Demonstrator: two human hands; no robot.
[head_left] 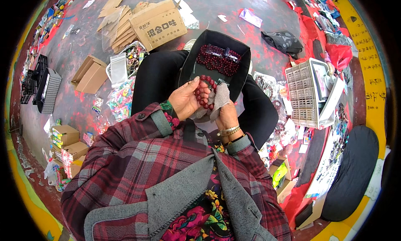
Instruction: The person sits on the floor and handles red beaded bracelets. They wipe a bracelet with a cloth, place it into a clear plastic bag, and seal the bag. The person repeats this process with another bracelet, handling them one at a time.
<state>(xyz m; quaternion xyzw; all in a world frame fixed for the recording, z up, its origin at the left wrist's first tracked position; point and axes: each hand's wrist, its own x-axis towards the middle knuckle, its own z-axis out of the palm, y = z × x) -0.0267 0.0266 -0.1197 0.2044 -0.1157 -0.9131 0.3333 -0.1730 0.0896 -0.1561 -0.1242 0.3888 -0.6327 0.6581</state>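
A bracelet of large dark red beads (203, 102) hangs in my left hand (185, 99), pinched between thumb and fingers. My right hand (227, 116) is closed on a grey cloth (222, 96), which lies against the right side of the beads. Just beyond both hands, a black open box (242, 68) rests between my legs. Inside it are several strands of smaller dark red beads (217, 66), partly under clear plastic. The cloth hides part of the bracelet and my right fingertips.
A large cardboard box (161, 25) and flattened cartons lie ahead on the left, with a small open carton (89, 75) nearer. A tray of trinkets (135, 55) sits by my left knee. At right are a beige plastic crate (300, 92), a black bag (284, 42) and a dark cushion (353, 174).
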